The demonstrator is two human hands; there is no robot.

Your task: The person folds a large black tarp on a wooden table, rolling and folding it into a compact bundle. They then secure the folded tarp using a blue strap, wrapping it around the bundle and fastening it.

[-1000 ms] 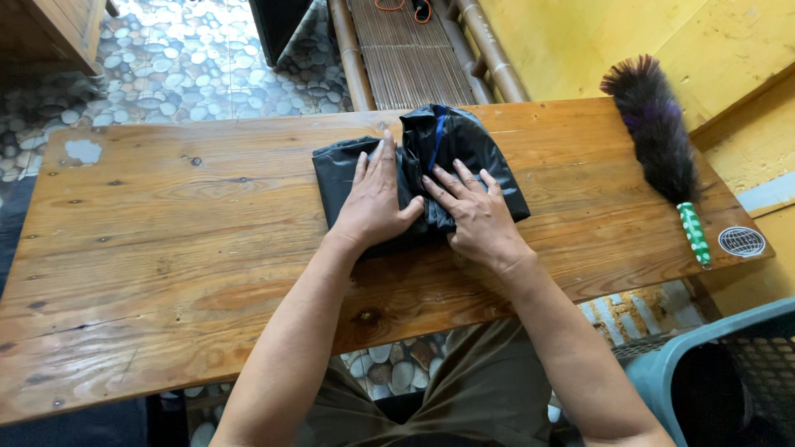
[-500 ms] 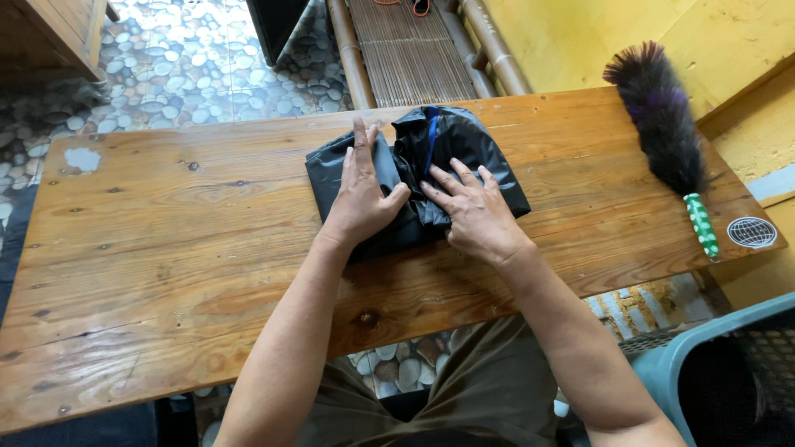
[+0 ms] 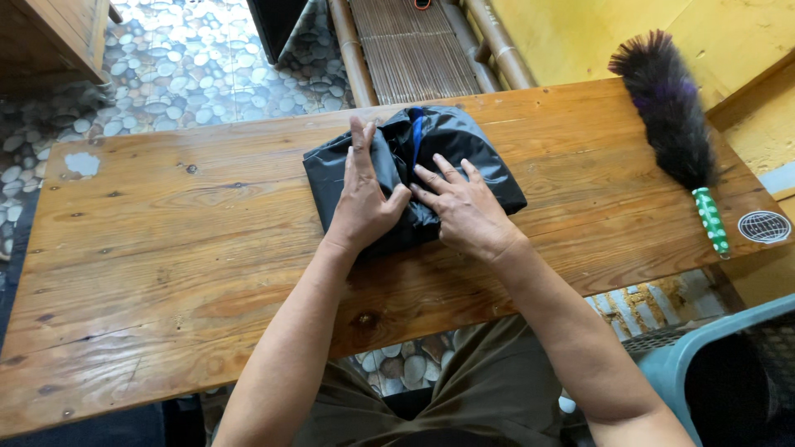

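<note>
A black shiny garment (image 3: 464, 145), folded into a compact bundle with a blue strip showing at its top, lies on the wooden table (image 3: 166, 257) near the far edge. My left hand (image 3: 362, 194) lies flat on the bundle's left half, fingers together and pointing away from me. My right hand (image 3: 464, 211) presses on the middle and right part, fingers spread and angled toward the left hand. Both palms rest on the fabric; neither hand grips it.
A dark feather duster (image 3: 669, 116) with a green-and-white handle lies at the table's right end, next to a round sticker (image 3: 763, 226). A blue plastic chair (image 3: 712, 364) stands at the lower right. Beyond the table are a pebble-patterned floor (image 3: 182, 74) and a bamboo bench (image 3: 414, 41).
My left hand has slid forward along the bundle's left side, pressing it flatter. My right hand has shifted slightly left. The bundle looks more compact.
</note>
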